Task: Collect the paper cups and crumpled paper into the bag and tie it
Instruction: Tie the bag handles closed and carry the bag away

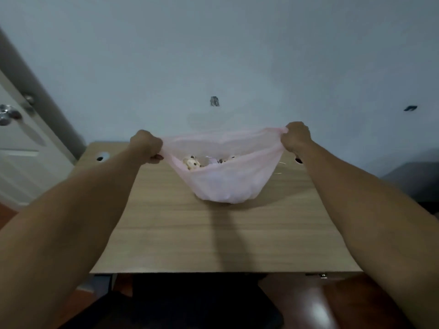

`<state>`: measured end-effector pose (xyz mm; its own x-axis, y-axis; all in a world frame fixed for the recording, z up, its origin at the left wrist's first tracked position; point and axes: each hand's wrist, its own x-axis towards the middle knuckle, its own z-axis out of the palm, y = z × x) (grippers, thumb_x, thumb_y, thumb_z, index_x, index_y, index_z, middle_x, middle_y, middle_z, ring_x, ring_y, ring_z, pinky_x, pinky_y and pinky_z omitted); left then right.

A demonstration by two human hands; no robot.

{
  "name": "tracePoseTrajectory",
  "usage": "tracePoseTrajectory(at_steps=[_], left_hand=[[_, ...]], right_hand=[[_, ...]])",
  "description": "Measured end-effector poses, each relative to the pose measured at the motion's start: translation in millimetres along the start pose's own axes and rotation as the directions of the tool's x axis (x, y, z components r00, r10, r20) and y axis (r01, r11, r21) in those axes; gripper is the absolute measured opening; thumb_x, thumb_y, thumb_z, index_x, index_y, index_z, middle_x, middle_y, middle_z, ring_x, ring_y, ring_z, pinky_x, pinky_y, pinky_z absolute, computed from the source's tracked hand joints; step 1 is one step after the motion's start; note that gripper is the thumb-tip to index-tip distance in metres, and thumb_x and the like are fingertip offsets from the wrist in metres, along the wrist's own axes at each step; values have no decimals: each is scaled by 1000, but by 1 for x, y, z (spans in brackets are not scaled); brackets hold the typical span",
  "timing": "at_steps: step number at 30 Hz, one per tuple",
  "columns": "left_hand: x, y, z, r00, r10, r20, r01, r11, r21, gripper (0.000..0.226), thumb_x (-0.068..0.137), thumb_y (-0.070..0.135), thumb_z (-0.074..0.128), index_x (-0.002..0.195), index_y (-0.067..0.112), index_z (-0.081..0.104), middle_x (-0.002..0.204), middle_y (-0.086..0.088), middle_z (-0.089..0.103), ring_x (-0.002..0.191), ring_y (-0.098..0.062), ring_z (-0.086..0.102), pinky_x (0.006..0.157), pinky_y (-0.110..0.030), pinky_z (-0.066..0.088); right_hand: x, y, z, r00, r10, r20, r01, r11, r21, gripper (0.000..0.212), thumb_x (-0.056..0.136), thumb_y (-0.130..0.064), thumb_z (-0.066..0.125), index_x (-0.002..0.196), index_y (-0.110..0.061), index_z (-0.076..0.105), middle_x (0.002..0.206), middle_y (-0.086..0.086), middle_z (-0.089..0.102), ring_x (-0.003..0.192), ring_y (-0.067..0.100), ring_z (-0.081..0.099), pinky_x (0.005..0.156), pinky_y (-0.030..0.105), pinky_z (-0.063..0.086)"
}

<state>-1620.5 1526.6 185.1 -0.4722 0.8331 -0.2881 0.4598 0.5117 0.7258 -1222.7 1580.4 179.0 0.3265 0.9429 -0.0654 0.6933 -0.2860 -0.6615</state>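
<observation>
- Nearest to you, your two forearms are reaching out over the wooden tabletop (166,233), spread wide apart so that the bag's mouth is being drawn out sideways between them.
- The near part of the tabletop is lying bare; no loose cup or paper is showing on it, which suggests the collecting is done and the tying is what is left.
- Your left hand (148,147) is clenching the left edge of the pink plastic bag (228,181), with the film bunched inside the fist.
- Your right hand (297,138) is gripping the right edge the same way, held a little higher and farther back, so the rim is running at a slant.
- The bag is hanging between your fists with its bottom resting on, or just above, the middle of the tabletop; its shadow is hiding which.
- Holding the two edges taut is probably making two tails to cross into a knot, while the sagging belly is keeping the load low.
- Inside the open mouth, the paper cups (192,162) with dark dots and something pale that may be crumpled paper (212,160) are lying together.
- Beyond the bag, two cable holes are sitting near the tabletop's far corners, and the plain wall (213,55) is rising behind.
</observation>
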Motion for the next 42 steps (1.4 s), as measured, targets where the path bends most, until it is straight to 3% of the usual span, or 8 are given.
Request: tracePoseTrajectory(at_steps=[3, 6, 11, 16, 21, 32, 37, 42], left_hand=[[9, 1, -11, 997, -75, -15, 66, 939, -339, 19, 98, -4, 45, 81, 3, 47, 86, -15, 57, 53, -22, 64, 35, -27, 52], [16, 9, -14, 996, -90, 10, 81, 835, -544, 18, 100, -12, 41, 88, -1, 49, 80, -14, 56, 54, -14, 62, 41, -22, 54], [19, 17, -17, 996, -84, 20, 72, 690, -720, 15, 98, -13, 49, 92, -7, 61, 83, -19, 63, 53, -16, 68, 51, -29, 61], [21, 20, -19, 997, -34, -69, -29, 667, -744, 9, 90, -9, 49, 89, -4, 57, 90, -17, 59, 65, -19, 69, 72, -30, 63], [20, 1, -22, 975, 211, -73, -223, 899, -376, 40, 73, 11, 81, 108, 3, 63, 102, -17, 68, 83, -26, 67, 80, -35, 58], [23, -18, -11, 981, 149, -125, -189, 882, -433, 31, 99, 20, 64, 74, 0, 61, 49, -2, 66, 56, -22, 65, 58, -30, 62], [7, -19, 39, 923, 258, -287, -313, 936, -164, 67, 90, 30, 68, 145, 6, 40, 143, -20, 51, 134, -32, 51, 116, -39, 38], [-32, -6, 111, 582, 782, 224, -786, 471, 400, 93, 92, 43, 67, 163, 14, 14, 172, -8, 0, 158, -25, 4, 127, -45, 10]], right_hand=[[1, 7, -18, 998, 6, -69, -15, 993, -119, 35, 90, -4, 55, 125, -2, 60, 132, 25, 53, 114, 39, 59, 87, 37, 51], [-8, -6, -28, 980, 185, 79, -197, 958, 207, 12, 98, 4, 52, 110, 3, 57, 105, 25, 65, 61, 29, 72, 45, 28, 57], [-17, -25, -50, 907, 206, 366, -383, 764, 520, 20, 99, 14, 42, 115, 9, 54, 108, 28, 63, 93, 37, 74, 64, 35, 64], [-14, -27, -59, 914, 72, 400, -344, 661, 667, 4, 96, 1, 62, 95, -3, 61, 91, 14, 65, 69, 18, 70, 54, 19, 55], [-12, -12, -59, 931, -136, 338, -181, 631, 754, 31, 84, 8, 75, 112, 0, 64, 111, 17, 67, 101, 23, 71, 83, 22, 59], [-8, 18, -35, 998, -51, 31, 33, 909, 415, 32, 97, -23, 69, 75, -1, 67, 65, 13, 61, 49, 17, 49, 49, 28, 44], [-12, 20, -10, 1000, 21, -18, -13, 933, 359, 42, 98, -28, 64, 64, -3, 59, 60, 14, 57, 48, 23, 49, 48, 26, 39], [-16, 26, -1, 998, 59, -25, -46, 936, 350, 38, 97, -28, 63, 71, 0, 61, 61, 17, 59, 48, 25, 54, 51, 32, 47]])
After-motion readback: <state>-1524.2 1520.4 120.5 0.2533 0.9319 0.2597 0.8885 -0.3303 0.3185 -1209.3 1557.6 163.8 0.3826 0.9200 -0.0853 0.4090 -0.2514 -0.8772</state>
